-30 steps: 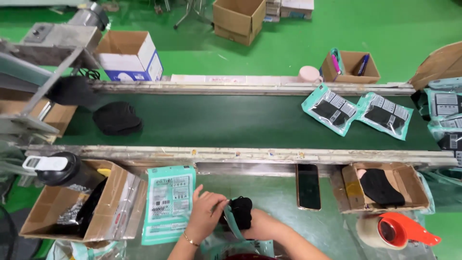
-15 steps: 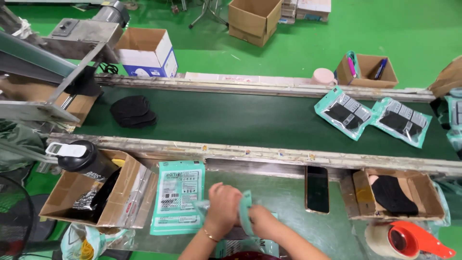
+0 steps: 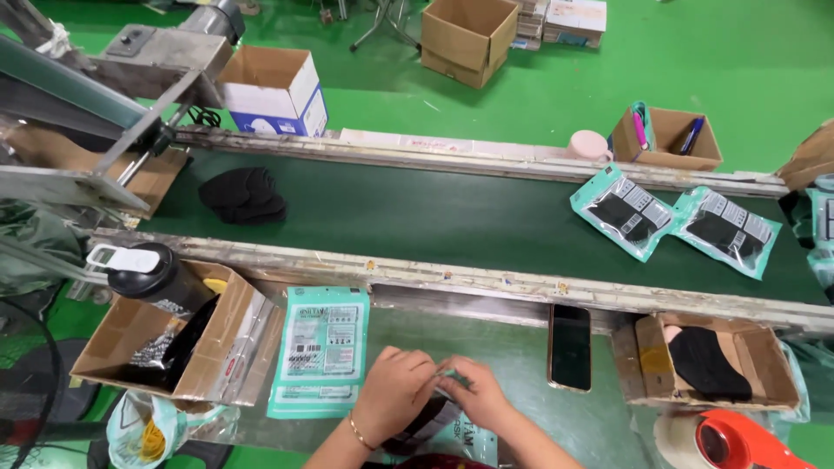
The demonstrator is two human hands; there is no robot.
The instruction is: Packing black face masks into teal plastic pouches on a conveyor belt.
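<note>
Pinching pouch [image 3: 452, 426] — left hand [image 3: 391, 404], right hand [image 3: 478, 395] — table's near edge.

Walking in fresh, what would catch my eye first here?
Probably the dark green conveyor belt crossing the middle, carrying a black fabric bundle and two teal packets. Below it, the left hand and right hand meet over a teal pouch.

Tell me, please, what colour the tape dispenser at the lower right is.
The tape dispenser is bright orange-red, seen in the head view.
</note>
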